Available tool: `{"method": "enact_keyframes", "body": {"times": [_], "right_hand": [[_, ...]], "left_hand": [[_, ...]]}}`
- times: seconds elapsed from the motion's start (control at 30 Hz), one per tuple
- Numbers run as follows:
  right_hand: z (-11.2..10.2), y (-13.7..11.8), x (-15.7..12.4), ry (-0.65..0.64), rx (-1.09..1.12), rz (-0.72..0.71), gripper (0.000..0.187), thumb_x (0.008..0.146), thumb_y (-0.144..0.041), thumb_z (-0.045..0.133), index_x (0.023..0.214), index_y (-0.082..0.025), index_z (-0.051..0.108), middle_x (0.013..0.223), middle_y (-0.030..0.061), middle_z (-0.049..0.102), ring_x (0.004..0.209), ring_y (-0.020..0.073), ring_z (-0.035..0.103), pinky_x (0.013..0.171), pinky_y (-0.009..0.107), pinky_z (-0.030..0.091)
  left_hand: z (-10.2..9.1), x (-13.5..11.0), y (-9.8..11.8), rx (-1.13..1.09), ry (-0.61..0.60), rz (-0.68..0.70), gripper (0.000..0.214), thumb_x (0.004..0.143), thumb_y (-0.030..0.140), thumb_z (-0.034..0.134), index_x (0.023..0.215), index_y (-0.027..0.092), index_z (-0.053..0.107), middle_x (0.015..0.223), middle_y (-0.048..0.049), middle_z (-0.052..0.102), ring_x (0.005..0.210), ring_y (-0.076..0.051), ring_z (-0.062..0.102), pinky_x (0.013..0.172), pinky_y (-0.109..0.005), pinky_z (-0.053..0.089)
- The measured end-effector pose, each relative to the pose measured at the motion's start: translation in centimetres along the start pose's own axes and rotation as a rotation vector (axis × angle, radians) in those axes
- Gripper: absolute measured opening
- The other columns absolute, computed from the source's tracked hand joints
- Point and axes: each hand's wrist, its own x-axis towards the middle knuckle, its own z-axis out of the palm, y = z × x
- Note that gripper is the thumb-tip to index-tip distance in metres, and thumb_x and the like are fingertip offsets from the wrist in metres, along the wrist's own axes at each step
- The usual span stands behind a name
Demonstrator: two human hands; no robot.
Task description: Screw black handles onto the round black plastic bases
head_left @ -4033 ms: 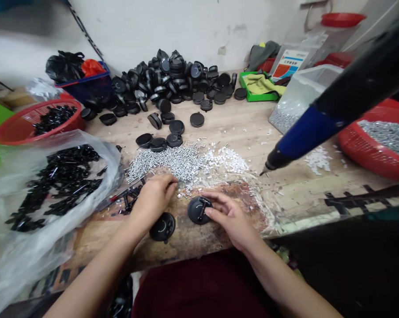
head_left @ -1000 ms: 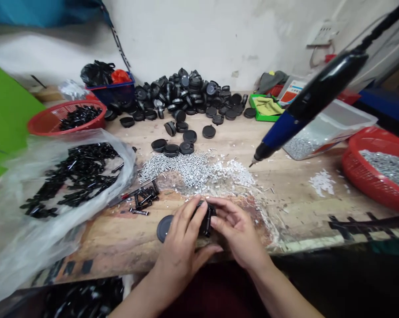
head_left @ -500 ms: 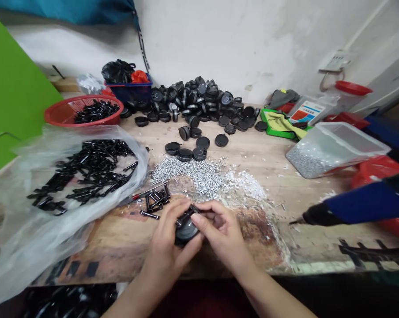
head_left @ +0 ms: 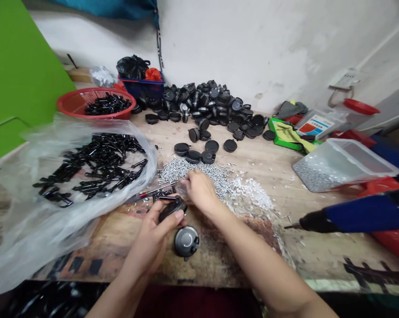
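My left hand (head_left: 152, 236) is shut on a small black plastic part (head_left: 170, 209), gripping it between fingers and thumb. Just beyond the fingertips, my right hand (head_left: 199, 191) rests on a pile of silver screws (head_left: 199, 172); whether its fingers pinch any screws is hidden. A round black disc with a grey face (head_left: 186, 241) sits on the wooden bench (head_left: 219, 260), touching neither hand. Three black discs (head_left: 193, 156) lie beyond the screws, and loose black parts (head_left: 163, 195) lie near my left hand.
A transparent bag of black parts (head_left: 87, 168) spreads left. A red basket (head_left: 93, 104) and a heap of black discs (head_left: 212, 106) stand behind. White plastic bits (head_left: 254, 193) lie right of the screws. A hanging blue-and-black electric screwdriver (head_left: 351, 216) and a screw-filled tub (head_left: 341, 165) are at right.
Both hands held the disc together earlier. The disc now sits on the bench, my left hand holds the black part, and my right hand has moved forward onto the screws.
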Motion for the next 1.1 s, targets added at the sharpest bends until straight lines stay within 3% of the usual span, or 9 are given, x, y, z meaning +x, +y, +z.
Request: {"method": "enact_keyframes", "body": {"times": [0.1, 0.2, 0.4, 0.53, 0.6, 0.7, 0.9, 1.1], "right_hand": [[1.6, -0.4, 2.0, -0.048, -0.05, 0.033, 0.01, 0.083, -0.016, 0.053, 0.085, -0.014, 0.063, 0.094, 0.0147, 0.064, 0.09, 0.0237, 0.058, 0.079, 0.036, 0.046], [2.4, -0.6, 2.5, -0.065, -0.071, 0.03, 0.018, 0.081, -0.006, 0.047, 0.085, -0.013, 0.063, 0.094, 0.0165, 0.065, 0.092, 0.0254, 0.057, 0.08, 0.038, 0.045], [1.4, -0.5, 0.5, 0.048, 0.025, -0.076, 0.024, 0.088, -0.008, 0.036, 0.097, -0.014, 0.058, 0.096, 0.0124, 0.062, 0.091, 0.0217, 0.056, 0.08, 0.035, 0.046], [-0.9, -0.5, -3.2, 0.239, 0.318, -0.184, 0.028, 0.092, -0.014, 0.038, 0.114, -0.02, 0.054, 0.103, 0.0068, 0.062, 0.091, 0.0161, 0.058, 0.082, 0.03, 0.047], [-2.0, -0.7, -5.2, 0.302, 0.548, -0.233, 0.025, 0.091, -0.015, 0.045, 0.106, -0.025, 0.062, 0.098, 0.0031, 0.065, 0.089, 0.0153, 0.061, 0.08, 0.031, 0.049], [-3.2, -0.9, -7.5, 0.266, 0.778, -0.214, 0.015, 0.085, -0.016, 0.059, 0.085, -0.026, 0.07, 0.085, -0.0004, 0.069, 0.08, 0.0144, 0.064, 0.076, 0.031, 0.051], [-4.4, -0.2, -8.7, 0.214, 0.932, -0.126, 0.012, 0.069, -0.016, 0.076, 0.065, -0.023, 0.068, 0.088, -0.001, 0.06, 0.087, 0.0139, 0.061, 0.084, 0.032, 0.048], [-5.3, 0.7, -9.5, 0.191, 0.93, -0.109, 0.018, 0.064, -0.015, 0.08, 0.06, -0.021, 0.064, 0.081, -0.0025, 0.056, 0.082, 0.0122, 0.058, 0.081, 0.029, 0.045]], "left_hand": [[-0.4, -0.1, 0.2, -0.139, -0.034, -0.091, 0.026, 0.077, 0.024, 0.069, 0.102, 0.02, 0.06, 0.096, -0.0011, 0.06, 0.08, -0.012, 0.058, 0.071, -0.025, 0.049], [-0.8, -0.2, 0.3, -0.198, -0.055, -0.132, 0.023, 0.078, 0.021, 0.067, 0.101, 0.02, 0.061, 0.094, -0.0013, 0.06, 0.079, -0.012, 0.059, 0.073, -0.026, 0.05], [-1.0, -0.3, 0.8, -0.24, -0.06, -0.153, 0.025, 0.076, 0.02, 0.068, 0.101, 0.02, 0.062, 0.101, -0.0035, 0.061, 0.08, -0.013, 0.058, 0.072, -0.027, 0.051], [-0.7, -0.5, 0.9, -0.239, -0.065, -0.166, 0.025, 0.076, 0.02, 0.067, 0.1, 0.02, 0.061, 0.104, -0.0053, 0.062, 0.083, -0.014, 0.059, 0.07, -0.027, 0.051], [-0.4, -0.6, 0.9, -0.213, -0.077, -0.166, 0.025, 0.076, 0.02, 0.067, 0.101, 0.021, 0.061, 0.105, -0.0047, 0.063, 0.081, -0.013, 0.059, 0.07, -0.028, 0.051], [0.4, -0.9, 0.6, -0.161, -0.106, -0.161, 0.028, 0.076, 0.02, 0.068, 0.103, 0.023, 0.06, 0.107, -0.003, 0.063, 0.081, -0.012, 0.059, 0.072, -0.027, 0.051], [1.8, -1.8, 0.0, 0.071, -0.09, -0.015, 0.042, 0.073, 0.023, 0.073, 0.112, 0.023, 0.057, 0.114, -0.0038, 0.062, 0.106, -0.017, 0.057, 0.088, -0.028, 0.048], [2.8, -2.7, -0.5, 0.369, -0.039, 0.22, 0.048, 0.072, 0.027, 0.073, 0.115, 0.022, 0.053, 0.119, -0.0073, 0.059, 0.113, -0.022, 0.056, 0.095, -0.036, 0.047]]}}
